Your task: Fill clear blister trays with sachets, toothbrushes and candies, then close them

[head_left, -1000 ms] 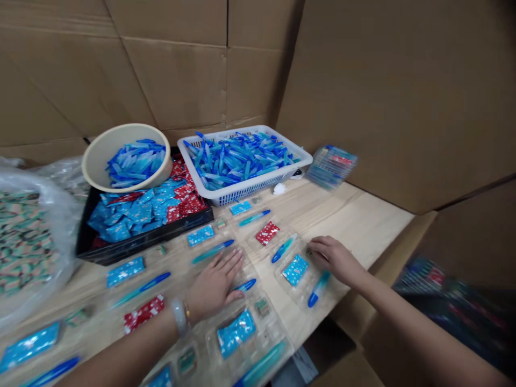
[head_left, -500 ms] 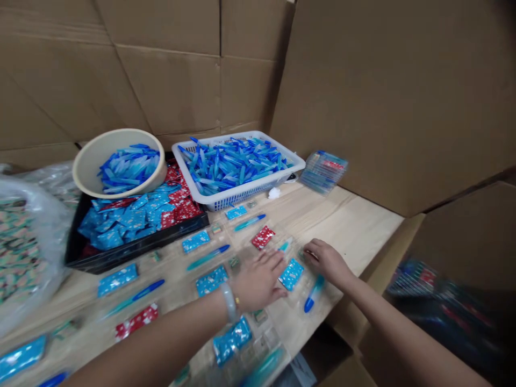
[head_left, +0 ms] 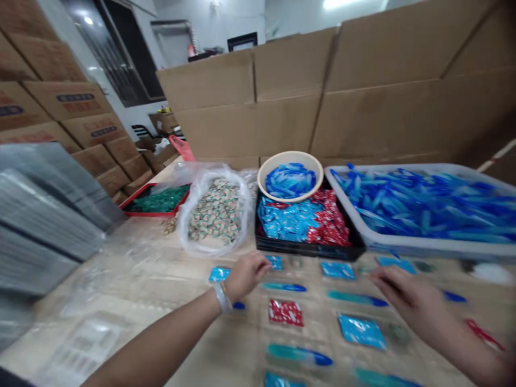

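My left hand [head_left: 245, 277], with a pale bangle at the wrist, is closed above the left part of the laid-out rows. A blue patterned packet [head_left: 220, 274] lies beside it. My right hand [head_left: 409, 295] is also closed, with its fingertips near another blue packet [head_left: 397, 264]. Whether either hand pinches something small is hidden. Between the hands, clear plastic trays hold a red packet [head_left: 285, 313], a blue packet [head_left: 362, 331] and teal-and-blue pens, one pen [head_left: 300, 355] lying near the front.
Behind the rows stand a black box [head_left: 310, 249] of packets, a cream bowl [head_left: 262, 185] and a white basket [head_left: 423, 244] of blue pieces. To their left are a bag [head_left: 183, 236] of small pieces and a red tray [head_left: 135, 213]. Stacked grey plastic [head_left: 44, 204] rises at far left.
The view has swung left, bringing the bag, red tray and stacked plastic into sight. My hands have moved apart and left along the rows; the left fingers, spread earlier, are now curled.
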Demonstrator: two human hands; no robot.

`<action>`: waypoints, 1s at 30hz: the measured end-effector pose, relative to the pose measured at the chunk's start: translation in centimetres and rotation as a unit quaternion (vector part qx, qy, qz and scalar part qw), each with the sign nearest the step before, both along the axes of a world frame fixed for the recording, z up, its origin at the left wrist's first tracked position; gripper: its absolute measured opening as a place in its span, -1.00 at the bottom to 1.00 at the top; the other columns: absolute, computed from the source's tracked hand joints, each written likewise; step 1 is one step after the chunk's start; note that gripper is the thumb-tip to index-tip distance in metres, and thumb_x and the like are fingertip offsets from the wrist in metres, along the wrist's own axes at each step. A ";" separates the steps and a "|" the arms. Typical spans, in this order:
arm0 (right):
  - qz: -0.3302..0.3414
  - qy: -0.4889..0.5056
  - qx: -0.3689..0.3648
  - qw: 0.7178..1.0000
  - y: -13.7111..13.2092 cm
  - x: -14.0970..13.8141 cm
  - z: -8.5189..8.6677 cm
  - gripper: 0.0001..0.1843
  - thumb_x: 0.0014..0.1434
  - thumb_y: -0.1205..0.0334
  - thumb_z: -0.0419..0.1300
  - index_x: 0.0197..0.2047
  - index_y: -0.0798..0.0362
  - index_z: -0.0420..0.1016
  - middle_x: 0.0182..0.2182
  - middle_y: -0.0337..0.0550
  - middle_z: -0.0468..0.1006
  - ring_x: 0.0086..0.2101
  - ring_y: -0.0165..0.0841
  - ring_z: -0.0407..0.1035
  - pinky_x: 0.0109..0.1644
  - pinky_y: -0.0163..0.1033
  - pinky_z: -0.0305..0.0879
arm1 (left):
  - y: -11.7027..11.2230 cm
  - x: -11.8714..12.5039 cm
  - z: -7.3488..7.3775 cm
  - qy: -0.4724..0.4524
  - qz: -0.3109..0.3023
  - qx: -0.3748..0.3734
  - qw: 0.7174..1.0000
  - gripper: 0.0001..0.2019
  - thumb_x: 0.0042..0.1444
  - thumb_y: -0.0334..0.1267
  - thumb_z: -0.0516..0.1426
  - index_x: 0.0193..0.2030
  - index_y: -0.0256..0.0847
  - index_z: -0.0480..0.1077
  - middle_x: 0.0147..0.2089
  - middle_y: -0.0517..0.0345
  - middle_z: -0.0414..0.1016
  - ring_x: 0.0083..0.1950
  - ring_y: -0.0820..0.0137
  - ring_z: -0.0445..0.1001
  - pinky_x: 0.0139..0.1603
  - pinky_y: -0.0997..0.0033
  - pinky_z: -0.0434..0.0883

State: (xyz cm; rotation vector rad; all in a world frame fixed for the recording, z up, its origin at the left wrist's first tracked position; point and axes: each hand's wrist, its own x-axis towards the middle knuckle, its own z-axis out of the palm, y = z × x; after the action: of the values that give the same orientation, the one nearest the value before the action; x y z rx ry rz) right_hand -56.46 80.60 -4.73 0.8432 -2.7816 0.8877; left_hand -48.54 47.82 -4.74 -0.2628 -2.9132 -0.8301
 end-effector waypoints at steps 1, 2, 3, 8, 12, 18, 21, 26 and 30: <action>0.037 -0.017 -0.014 0.999 -4.8 -0.3 1.5 -0.74 0.10 0.03 -0.09 -0.43 -0.06 0.32 -0.45 -0.05 0.46 -0.42 -0.28 0.36 -0.34 -0.18 0.24 | -3.2 0.0 -0.2 0.000 0.050 -0.006 0.999 -0.78 0.11 -0.22 -0.01 -0.41 -0.28 0.38 -0.40 0.14 0.41 -0.34 0.46 0.35 -0.28 0.50 0.31; 0.063 -0.024 -0.024 0.997 -9.5 -0.6 2.6 -0.73 0.11 0.04 -0.09 -0.45 -0.03 0.31 -0.47 -0.08 0.45 -0.43 -0.30 0.34 -0.35 -0.20 0.24 | -6.3 0.0 -0.4 -0.005 0.099 -0.018 0.995 -0.76 0.11 -0.21 -0.01 -0.44 -0.29 0.37 -0.43 0.14 0.41 -0.36 0.46 0.35 -0.29 0.50 0.30; 0.086 -0.026 -0.021 0.996 -13.8 -0.8 3.3 -0.70 0.11 0.05 -0.09 -0.51 -0.01 0.29 -0.53 -0.12 0.43 -0.47 -0.32 0.32 -0.37 -0.23 0.22 | -9.4 -0.1 -0.6 -0.014 0.147 -0.032 0.988 -0.75 0.11 -0.21 -0.02 -0.45 -0.29 0.38 -0.43 0.14 0.41 -0.37 0.46 0.35 -0.29 0.50 0.29; 0.165 -0.064 0.007 0.984 -31.0 -2.3 1.6 -0.72 0.13 0.22 -0.10 -0.47 0.04 0.37 -0.55 -0.19 0.44 -0.51 -0.37 0.30 -0.40 -0.31 0.19 | -21.5 -0.7 -2.2 -0.064 0.291 -0.071 0.952 -0.77 0.09 -0.37 -0.06 -0.34 -0.34 0.41 -0.34 0.00 0.45 -0.27 0.37 0.39 -0.23 0.44 0.27; 0.231 -0.080 0.036 0.969 -40.2 -2.6 -2.2 -0.75 0.05 0.40 -0.05 -0.32 0.07 0.44 -0.34 -0.13 0.49 -0.30 -0.37 0.34 -0.19 -0.33 0.20 | -24.8 -1.1 -4.2 -0.096 0.317 -0.068 0.941 -0.77 0.06 -0.41 -0.07 -0.31 -0.39 0.40 -0.36 -0.11 0.44 -0.31 0.31 0.41 -0.29 0.40 0.28; 0.216 -0.053 0.156 0.962 -46.1 -1.3 -5.5 -0.74 0.08 0.30 -0.03 -0.21 0.08 0.42 -0.24 -0.04 0.46 -0.25 -0.28 0.34 -0.22 -0.26 0.21 | -24.4 -0.2 -5.4 -0.101 0.301 -0.053 0.947 -0.76 0.01 -0.48 -0.06 -0.18 -0.33 0.30 -0.26 -0.07 0.41 -0.24 0.34 0.41 -0.25 0.43 0.29; 0.221 -0.039 0.199 0.954 -45.9 -0.7 -6.0 -0.75 0.10 0.26 -0.05 -0.23 0.07 0.40 -0.23 -0.05 0.44 -0.29 -0.27 0.35 -0.28 -0.24 0.22 | -24.0 0.3 -5.3 -0.089 0.253 -0.047 0.962 -0.79 0.01 -0.46 -0.03 -0.19 -0.28 0.30 -0.22 -0.02 0.40 -0.20 0.36 0.39 -0.21 0.43 0.29; 0.218 -0.057 0.213 0.951 -44.5 -0.3 -5.9 -0.79 0.08 0.26 0.00 -0.21 0.02 0.37 -0.17 -0.10 0.40 -0.22 -0.30 0.32 -0.23 -0.28 0.19 | -23.4 0.4 -4.9 -0.100 0.180 -0.059 0.977 -0.79 0.04 -0.42 -0.01 -0.16 -0.22 0.31 -0.15 0.04 0.37 -0.13 0.37 0.37 -0.11 0.44 0.28; 0.190 -0.069 0.226 0.953 -43.9 -0.3 -5.9 -0.78 0.07 0.21 0.02 -0.20 0.03 0.37 -0.18 -0.07 0.38 -0.26 -0.29 0.32 -0.26 -0.27 0.19 | -23.3 -0.1 -4.7 -0.120 0.169 -0.104 0.973 -0.81 0.09 -0.34 -0.04 -0.16 -0.20 0.32 -0.14 0.02 0.36 -0.18 0.34 0.40 -0.18 0.40 0.32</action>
State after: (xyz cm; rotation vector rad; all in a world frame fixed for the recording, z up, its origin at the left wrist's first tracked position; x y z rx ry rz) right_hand -56.73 36.68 -10.66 1.4745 -3.0515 0.3444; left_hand -48.62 24.48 -9.44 0.3371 -3.1356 -0.5373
